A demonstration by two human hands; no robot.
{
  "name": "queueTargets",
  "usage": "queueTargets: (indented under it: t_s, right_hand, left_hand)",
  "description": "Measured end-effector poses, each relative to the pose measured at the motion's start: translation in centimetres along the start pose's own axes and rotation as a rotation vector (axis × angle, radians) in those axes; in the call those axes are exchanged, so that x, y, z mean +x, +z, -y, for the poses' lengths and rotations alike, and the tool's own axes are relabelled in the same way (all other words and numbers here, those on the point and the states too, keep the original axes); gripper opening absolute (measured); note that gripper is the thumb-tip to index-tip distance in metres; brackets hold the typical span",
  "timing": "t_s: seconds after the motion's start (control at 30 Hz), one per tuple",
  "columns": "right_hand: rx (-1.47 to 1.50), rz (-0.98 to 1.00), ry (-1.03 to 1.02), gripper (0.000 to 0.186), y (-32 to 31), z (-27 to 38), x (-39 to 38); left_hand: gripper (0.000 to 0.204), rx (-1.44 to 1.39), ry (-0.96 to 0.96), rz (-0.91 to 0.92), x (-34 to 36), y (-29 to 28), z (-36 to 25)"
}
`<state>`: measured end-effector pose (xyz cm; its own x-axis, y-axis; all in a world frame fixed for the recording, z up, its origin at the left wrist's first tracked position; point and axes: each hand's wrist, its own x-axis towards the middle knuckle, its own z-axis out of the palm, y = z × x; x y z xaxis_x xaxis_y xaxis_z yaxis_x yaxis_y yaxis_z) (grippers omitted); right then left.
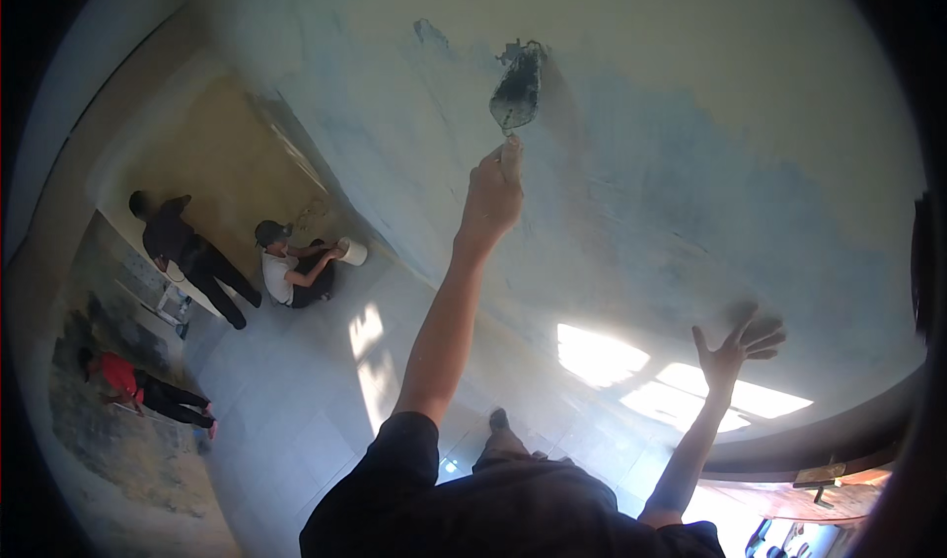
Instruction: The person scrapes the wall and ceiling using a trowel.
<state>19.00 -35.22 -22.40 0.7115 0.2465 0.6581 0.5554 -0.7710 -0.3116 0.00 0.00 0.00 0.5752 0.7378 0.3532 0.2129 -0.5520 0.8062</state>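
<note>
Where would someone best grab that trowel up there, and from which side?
Probably by the handle, coming from below: the trowel is held with its broad, dark-smeared blade uppermost, narrowing downward to a thin neck, so the handle end is lowest. The left hand grips it there, largely hiding the handle.

On the pale tiled floor [286, 380], a white-shirted person [280, 277] sits with a white cylindrical bucket [353, 253], apparently plastic; a dark-clothed person [197, 257] stands near, a red-shirted person [120, 374] farther left.
</note>
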Motion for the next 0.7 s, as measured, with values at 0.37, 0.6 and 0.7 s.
queueTargets:
  t_s: [0.37,0.6,0.7]
  right_hand:
    - [0.025,-0.048,-0.007,0.118,0.9,1.1,-0.7]
    - [-0.008,-0.070,-0.045,0.117,0.2,1.3,0.3]
    - [-0.026,-0.077,-0.027,0.116,-0.4,0.9,0.5]
  left_hand:
    - [0.060,-0.198,-0.104,0.046,0.2,-1.3,-2.2]
    - [0.057,-0.213,0.131,-0.054,1.6,1.0,1.3]
    - [0.058,-0.171,0.088,-0.049,1.1,1.1,1.0]
